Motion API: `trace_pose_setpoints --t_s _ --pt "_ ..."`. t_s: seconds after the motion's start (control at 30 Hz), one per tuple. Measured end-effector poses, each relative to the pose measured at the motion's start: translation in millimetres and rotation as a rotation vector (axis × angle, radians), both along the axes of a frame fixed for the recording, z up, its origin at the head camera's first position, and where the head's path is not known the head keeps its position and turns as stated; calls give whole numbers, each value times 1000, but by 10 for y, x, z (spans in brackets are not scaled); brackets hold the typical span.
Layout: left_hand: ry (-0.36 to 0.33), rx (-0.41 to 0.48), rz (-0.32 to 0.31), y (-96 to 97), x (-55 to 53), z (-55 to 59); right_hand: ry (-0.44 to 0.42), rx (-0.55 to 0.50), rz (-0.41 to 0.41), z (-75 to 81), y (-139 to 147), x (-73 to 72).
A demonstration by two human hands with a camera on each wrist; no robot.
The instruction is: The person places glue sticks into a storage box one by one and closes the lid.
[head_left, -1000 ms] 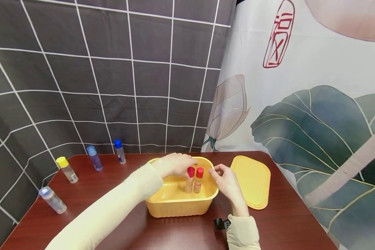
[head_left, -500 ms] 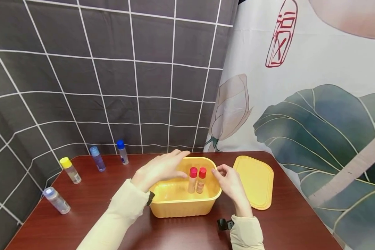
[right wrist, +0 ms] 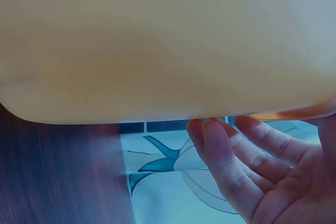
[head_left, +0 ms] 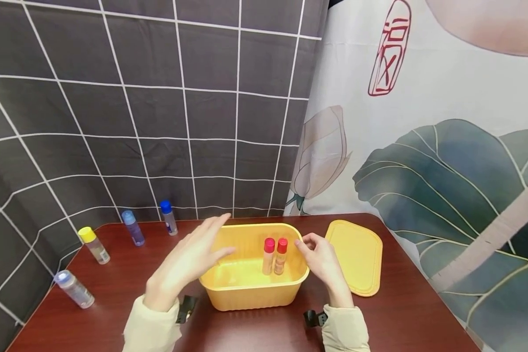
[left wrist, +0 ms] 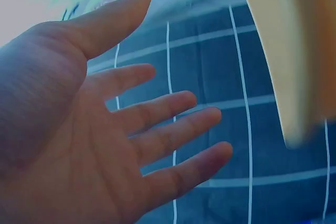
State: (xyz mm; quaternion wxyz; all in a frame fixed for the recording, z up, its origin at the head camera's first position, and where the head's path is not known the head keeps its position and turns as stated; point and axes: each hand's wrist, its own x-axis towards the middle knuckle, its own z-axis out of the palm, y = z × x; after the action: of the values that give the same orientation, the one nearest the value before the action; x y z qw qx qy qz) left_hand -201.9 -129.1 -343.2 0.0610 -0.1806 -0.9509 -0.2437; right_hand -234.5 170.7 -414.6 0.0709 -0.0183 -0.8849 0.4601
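My left hand is held over the left end of a yellow plastic box; its fingers are straight and the palm holds nothing. In the left wrist view the spread fingers are apart from the box wall. At the box's right end, my right hand grips the rim, thumb over the edge and fingers outside. The right wrist view has those fingers against the box wall. Two small bottles with red caps, a left one and a right one, stand inside near the right end.
A flat yellow lid lies right of the box. At the table's left are a yellow-capped bottle, a light-blue-capped bottle, a blue-capped bottle and a clear bottle. A grid-patterned curtain hangs behind.
My left hand has let go of a red-capped bottle in the box and drawn back left, fingers opening out. The right hand stays at the rim.
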Motion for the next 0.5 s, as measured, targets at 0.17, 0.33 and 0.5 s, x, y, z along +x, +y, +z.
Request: trace_pose_setpoints --t_s 0.17,0.33,0.5 --pt "44 24 98 -332 101 -69 6 2 1 6 -12 -5" --pt "86 4 184 -624 156 -118 0 -2 -9 -5 -11 6" --pt "226 -44 352 -910 207 -194 7 -7 -9 -13 -2 20"
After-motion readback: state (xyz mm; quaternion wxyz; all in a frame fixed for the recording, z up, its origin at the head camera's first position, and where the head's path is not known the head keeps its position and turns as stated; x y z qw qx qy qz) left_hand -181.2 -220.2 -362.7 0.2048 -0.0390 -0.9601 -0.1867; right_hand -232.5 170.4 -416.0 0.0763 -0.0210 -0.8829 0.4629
